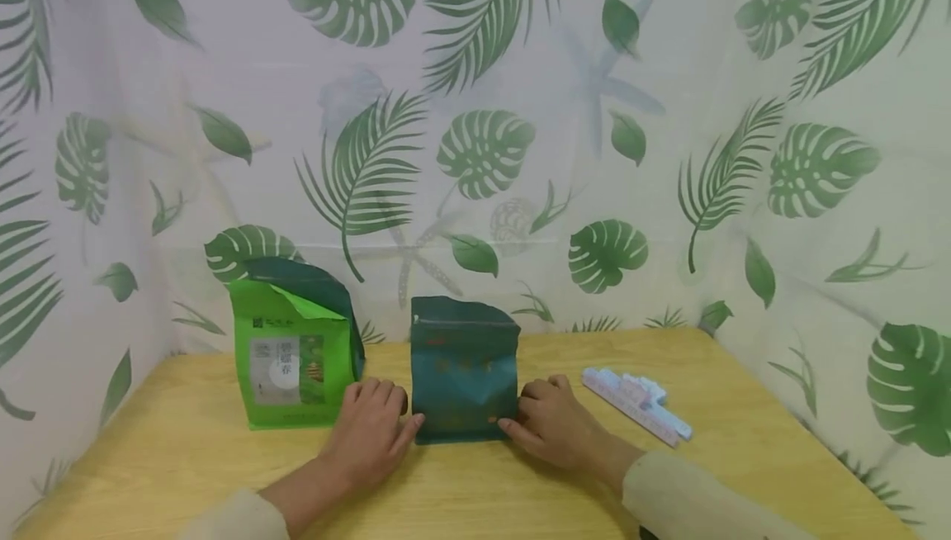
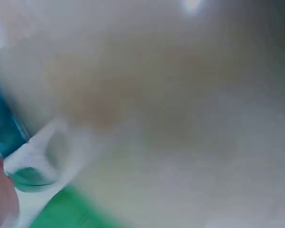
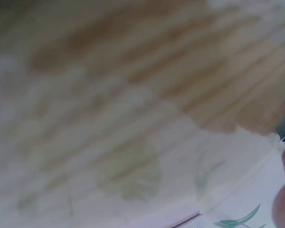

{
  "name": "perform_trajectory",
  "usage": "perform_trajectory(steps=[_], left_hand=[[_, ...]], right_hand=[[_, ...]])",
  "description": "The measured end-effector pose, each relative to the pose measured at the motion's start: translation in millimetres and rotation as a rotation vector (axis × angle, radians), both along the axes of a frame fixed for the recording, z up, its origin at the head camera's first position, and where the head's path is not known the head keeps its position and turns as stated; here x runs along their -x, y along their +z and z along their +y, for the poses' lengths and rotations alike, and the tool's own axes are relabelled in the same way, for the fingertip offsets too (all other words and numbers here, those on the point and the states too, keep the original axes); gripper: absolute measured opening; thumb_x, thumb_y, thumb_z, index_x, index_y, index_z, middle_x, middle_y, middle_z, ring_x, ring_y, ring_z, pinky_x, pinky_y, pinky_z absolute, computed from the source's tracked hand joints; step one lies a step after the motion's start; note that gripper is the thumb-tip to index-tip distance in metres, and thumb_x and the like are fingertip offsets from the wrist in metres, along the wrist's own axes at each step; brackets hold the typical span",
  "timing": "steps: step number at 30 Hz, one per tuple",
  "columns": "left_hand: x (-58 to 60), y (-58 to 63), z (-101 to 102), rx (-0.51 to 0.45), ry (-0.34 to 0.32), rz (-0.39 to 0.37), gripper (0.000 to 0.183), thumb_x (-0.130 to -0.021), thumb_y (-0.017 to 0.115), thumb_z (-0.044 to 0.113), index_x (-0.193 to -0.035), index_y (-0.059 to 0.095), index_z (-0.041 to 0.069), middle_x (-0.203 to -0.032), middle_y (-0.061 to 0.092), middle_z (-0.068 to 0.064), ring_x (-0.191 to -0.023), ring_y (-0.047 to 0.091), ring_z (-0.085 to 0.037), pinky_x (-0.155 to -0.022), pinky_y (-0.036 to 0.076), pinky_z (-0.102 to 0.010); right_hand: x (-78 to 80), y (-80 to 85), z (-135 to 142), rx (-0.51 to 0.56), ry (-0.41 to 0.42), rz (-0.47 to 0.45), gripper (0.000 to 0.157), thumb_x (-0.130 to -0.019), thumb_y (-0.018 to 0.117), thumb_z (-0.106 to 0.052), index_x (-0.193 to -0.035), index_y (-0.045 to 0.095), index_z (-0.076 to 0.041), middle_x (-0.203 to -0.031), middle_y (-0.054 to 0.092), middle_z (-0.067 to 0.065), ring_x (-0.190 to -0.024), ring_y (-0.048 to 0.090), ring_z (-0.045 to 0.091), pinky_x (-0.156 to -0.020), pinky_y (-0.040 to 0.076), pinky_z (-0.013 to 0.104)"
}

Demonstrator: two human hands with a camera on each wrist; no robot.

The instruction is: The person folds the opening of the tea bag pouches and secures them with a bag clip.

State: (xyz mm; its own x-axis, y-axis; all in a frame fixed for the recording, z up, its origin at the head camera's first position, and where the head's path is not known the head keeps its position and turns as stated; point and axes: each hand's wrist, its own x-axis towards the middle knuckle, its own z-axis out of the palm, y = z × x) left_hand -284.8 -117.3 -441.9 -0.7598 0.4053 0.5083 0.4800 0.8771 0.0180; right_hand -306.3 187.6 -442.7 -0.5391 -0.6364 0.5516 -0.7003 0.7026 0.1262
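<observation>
In the head view a dark teal stand-up pouch (image 1: 464,383) stands upright on the table with its top flap folded. My left hand (image 1: 371,428) holds its lower left side, thumb at the front edge and fingers curled. On the opposite side my right hand (image 1: 553,424) grips the lower right edge the same way. A sliver of the teal pouch (image 2: 4,121) shows at the left of the left wrist view. Left of it stands a bright green tea pouch (image 1: 293,358) with a pale label, close by my left hand, partly covering another dark teal pouch (image 1: 312,274).
On the wooden table (image 1: 520,499), right of my right hand, lies a small pile of pale pink and blue slim pieces (image 1: 635,400). Behind the table hangs a leaf-patterned cloth (image 1: 475,61), which also encloses both sides. Both wrist views are mostly blurred.
</observation>
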Motion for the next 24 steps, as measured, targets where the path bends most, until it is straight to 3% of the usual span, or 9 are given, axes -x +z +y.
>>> perform_trajectory(steps=[5, 10, 16, 20, 24], left_hand=[[-2.9, 9.5, 3.8, 0.012, -0.007, 0.107, 0.031, -0.099, 0.056, 0.044, -0.091, 0.054, 0.013, -0.086, 0.05, -0.001, -0.083, 0.045, -0.022, -0.079, 0.033, -0.041], [3.2, 28.8, 2.6, 0.007, -0.004, 0.2, 0.034, -0.097, 0.059, 0.044, -0.096, 0.057, 0.01, -0.088, 0.052, -0.003, -0.083, 0.045, -0.023, -0.077, 0.033, -0.04], [9.3, 66.6, 2.3, -0.013, -0.028, 0.319, 0.041, -0.097, 0.059, 0.044, -0.107, 0.059, 0.005, -0.097, 0.057, -0.008, -0.089, 0.05, -0.028, -0.08, 0.036, -0.045], [15.1, 96.3, 7.3, 0.001, -0.027, 0.416, 0.049, -0.096, 0.057, 0.048, -0.114, 0.059, 0.002, -0.103, 0.06, -0.012, -0.092, 0.052, -0.031, -0.079, 0.036, -0.047], [20.0, 122.6, 14.5, 0.018, -0.025, 0.42, 0.05, -0.097, 0.056, 0.049, -0.117, 0.056, 0.003, -0.107, 0.059, -0.013, -0.096, 0.052, -0.032, -0.081, 0.035, -0.049]], right_hand=[[-2.7, 4.8, 8.3, -0.007, 0.019, 0.1, 0.036, -0.096, 0.063, -0.041, -0.066, 0.058, -0.021, -0.074, 0.053, -0.006, -0.071, 0.048, 0.011, -0.075, 0.038, 0.042], [1.1, 19.7, 12.9, -0.033, -0.009, 0.075, 0.038, -0.099, 0.057, -0.045, -0.072, 0.058, -0.019, -0.076, 0.051, -0.006, -0.072, 0.047, 0.012, -0.078, 0.036, 0.043], [8.4, 51.9, 12.3, -0.127, -0.086, 0.152, 0.048, -0.1, 0.048, -0.055, -0.073, 0.056, -0.016, -0.073, 0.048, -0.003, -0.07, 0.047, 0.015, -0.076, 0.04, 0.047], [16.3, 75.6, 13.0, -0.125, -0.119, 0.219, 0.058, -0.101, 0.039, -0.062, -0.074, 0.056, -0.014, -0.071, 0.05, 0.0, -0.069, 0.05, 0.02, -0.074, 0.039, 0.049], [22.9, 98.0, 7.7, -0.111, -0.129, 0.238, 0.066, -0.101, 0.029, -0.066, -0.08, 0.06, -0.011, -0.074, 0.055, 0.003, -0.071, 0.054, 0.023, -0.075, 0.038, 0.05]])
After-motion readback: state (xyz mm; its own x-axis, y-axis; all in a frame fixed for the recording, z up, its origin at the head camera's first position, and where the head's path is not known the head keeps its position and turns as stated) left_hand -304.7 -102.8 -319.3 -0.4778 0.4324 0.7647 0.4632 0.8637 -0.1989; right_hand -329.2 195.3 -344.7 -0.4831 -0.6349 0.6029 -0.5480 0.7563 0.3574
